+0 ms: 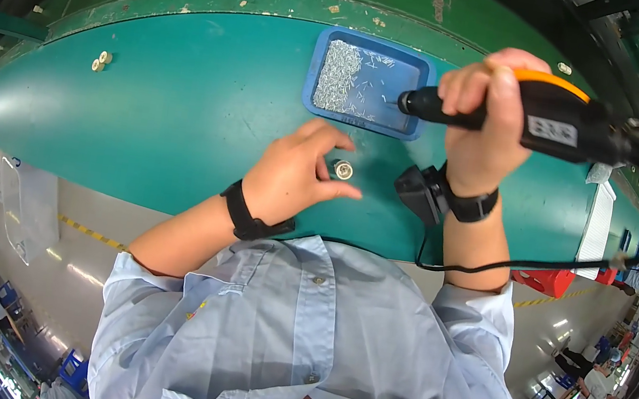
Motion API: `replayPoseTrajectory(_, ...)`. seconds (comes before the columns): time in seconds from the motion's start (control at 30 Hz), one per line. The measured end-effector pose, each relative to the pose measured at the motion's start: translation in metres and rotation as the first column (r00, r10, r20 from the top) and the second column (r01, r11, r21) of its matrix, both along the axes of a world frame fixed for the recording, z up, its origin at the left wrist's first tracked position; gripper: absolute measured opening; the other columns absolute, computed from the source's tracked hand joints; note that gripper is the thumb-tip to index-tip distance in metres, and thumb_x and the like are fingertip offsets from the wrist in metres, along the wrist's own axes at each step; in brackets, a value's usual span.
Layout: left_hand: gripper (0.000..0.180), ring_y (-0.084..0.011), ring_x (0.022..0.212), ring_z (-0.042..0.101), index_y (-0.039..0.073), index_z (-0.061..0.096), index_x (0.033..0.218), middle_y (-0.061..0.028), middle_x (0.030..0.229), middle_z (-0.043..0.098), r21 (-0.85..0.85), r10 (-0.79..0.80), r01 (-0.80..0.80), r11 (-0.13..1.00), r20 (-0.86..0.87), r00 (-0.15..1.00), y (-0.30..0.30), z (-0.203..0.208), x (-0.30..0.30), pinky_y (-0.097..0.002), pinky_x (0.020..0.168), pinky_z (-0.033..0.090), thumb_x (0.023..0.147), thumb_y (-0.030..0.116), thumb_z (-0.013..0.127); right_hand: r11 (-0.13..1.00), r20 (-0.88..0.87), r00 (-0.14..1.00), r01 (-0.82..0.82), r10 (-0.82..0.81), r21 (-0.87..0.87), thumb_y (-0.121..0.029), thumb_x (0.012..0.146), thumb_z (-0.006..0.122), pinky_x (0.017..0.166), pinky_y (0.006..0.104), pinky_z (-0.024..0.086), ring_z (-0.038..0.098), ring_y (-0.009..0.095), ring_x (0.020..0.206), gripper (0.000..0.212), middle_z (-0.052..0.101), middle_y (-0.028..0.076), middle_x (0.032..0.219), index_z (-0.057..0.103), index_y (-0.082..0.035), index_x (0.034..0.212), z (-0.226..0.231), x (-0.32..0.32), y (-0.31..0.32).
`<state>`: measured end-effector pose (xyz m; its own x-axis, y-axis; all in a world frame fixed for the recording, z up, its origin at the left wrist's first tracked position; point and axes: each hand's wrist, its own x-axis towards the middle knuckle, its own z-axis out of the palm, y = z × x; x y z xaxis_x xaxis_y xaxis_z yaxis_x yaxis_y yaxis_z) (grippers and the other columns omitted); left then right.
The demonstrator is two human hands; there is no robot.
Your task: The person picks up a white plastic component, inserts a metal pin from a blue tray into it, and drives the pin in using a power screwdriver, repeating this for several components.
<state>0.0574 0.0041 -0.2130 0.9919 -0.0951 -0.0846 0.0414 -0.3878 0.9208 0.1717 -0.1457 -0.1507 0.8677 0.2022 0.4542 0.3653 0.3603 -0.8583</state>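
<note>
My right hand is wrapped round a black and orange electric screwdriver. Its dark tip points left, over the blue tray, where many small silvery screws are heaped at the left and lie scattered toward the right. Nearer to me, my left hand rests low over the green table with thumb and fingers apart. Between them, just off the fingertips, a small round cream-coloured part with a metallic middle stands on the table. My fingers do not appear closed on it.
Two small cream parts lie on the green tabletop at the left. A black cable runs from a black device at my right wrist. Red bins stand below the right table edge. Other people are in the far background.
</note>
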Motion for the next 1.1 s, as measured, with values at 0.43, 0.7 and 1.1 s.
replayPoseTrajectory(0.43,0.011,-0.0287,0.071,0.059,0.004,0.065,0.078,-0.0088,0.080,0.060,0.221,-0.230,0.140,0.965,0.466,0.854,-0.006,-0.013,0.090,-0.0367,0.063,0.047,0.071,0.012,0.068,0.998,0.156,0.988,0.005,-0.015,0.069,-0.011,0.086,0.050,0.045,0.0276,0.042,0.043,0.013,0.043,0.018,0.044,0.005,0.053,0.043,0.001,0.096,0.016,-0.016,-0.015)
replayPoseTrajectory(0.7,0.014,-0.0292,0.079,0.057,0.006,0.067,0.083,-0.0099,0.081,0.059,0.281,-0.255,0.152,0.948,0.381,0.889,-0.004,-0.019,0.107,-0.0387,0.070,0.046,0.080,0.019,0.061,0.993,0.147,0.982,0.117,-0.115,-0.005,-0.020,0.088,0.044,0.056,0.0307,0.038,0.041,0.014,0.050,0.021,0.042,0.002,0.058,0.049,-0.003,0.098,0.019,-0.012,-0.027)
replayPoseTrajectory(1.1,0.011,-0.0189,0.076,0.054,0.009,0.068,0.077,-0.0029,0.078,0.056,-0.233,-0.082,0.146,0.961,0.265,0.961,0.001,0.001,0.031,-0.0294,0.069,0.044,0.068,0.004,0.070,0.914,0.207,0.904,-0.396,0.373,0.082,-0.034,0.088,0.048,0.054,0.0248,0.036,0.044,0.008,0.053,0.029,0.045,-0.002,0.063,0.046,-0.009,0.104,0.038,-0.049,-0.036)
